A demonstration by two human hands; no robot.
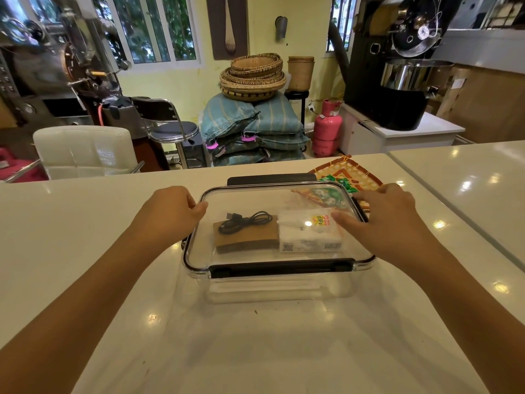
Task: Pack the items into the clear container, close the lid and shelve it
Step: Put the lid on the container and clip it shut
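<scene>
Both hands lay on the lid (255,200) of the clear container (279,282): left hand (173,207) curled over its left edge, grip unclear; right hand (389,214) flat, fingers straight. Beneath the lid sat a black cable (244,221), cardboard sleeve (247,237) and tissue pack (309,234). Glare blurred the green packet (326,196) inside, far right. The container stood mid-bench (85,251).

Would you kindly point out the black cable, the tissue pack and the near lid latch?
black cable (245,221), head view, on its coiled middle.
tissue pack (308,233), head view, on its top face.
near lid latch (281,267), head view, on its middle.
</scene>
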